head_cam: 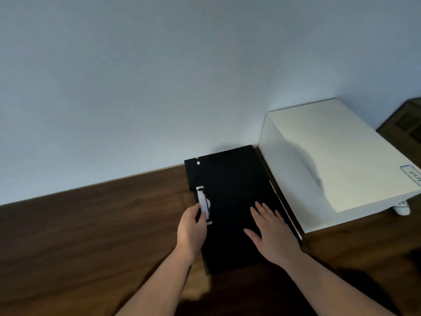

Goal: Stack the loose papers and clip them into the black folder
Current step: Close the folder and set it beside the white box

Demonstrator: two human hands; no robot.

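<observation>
The black folder point(230, 185) lies closed and flat on the dark wooden table point(91, 224), its far end against the wall. A thin white edge of papers point(274, 190) shows along its right side. At its left edge sits a white clip piece point(203, 201). My left hand point(191, 231) pinches the folder's left edge right beside that clip. My right hand point(271, 233) rests flat on the cover, fingers spread, holding nothing.
A white box-like cabinet point(337, 156) stands right of the folder, almost touching it. A small white object point(402, 208) lies at its front right corner. A pale wall point(159, 76) runs behind the table.
</observation>
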